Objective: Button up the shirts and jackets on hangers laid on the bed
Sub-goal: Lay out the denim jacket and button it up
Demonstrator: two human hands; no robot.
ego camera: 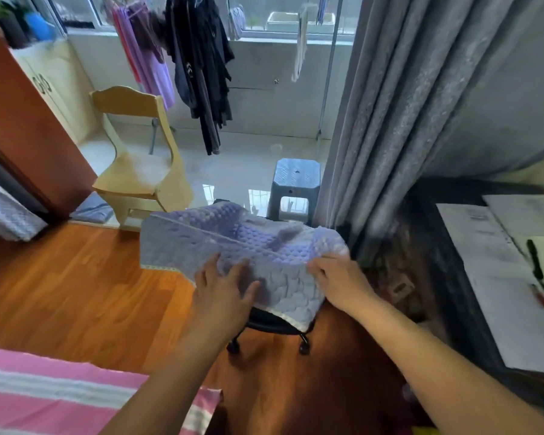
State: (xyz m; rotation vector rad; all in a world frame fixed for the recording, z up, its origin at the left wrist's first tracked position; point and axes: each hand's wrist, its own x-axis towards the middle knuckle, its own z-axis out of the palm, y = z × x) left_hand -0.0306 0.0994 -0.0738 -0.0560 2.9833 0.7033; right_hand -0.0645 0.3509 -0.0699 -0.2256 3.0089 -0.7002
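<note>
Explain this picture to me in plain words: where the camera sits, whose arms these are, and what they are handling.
There is only one picture, taken by a camera worn on a person's head, looking forward and down, so the two bare arms are the wearer's own. The left hand rests with spread fingers on a lilac quilted cloth draped over a black wheeled seat. The right hand pinches the cloth's edge. A pink striped bed cover shows at lower left, a wooden chair and blue stool stand beyond. No shirt or hanger lies on the bed in view.
</note>
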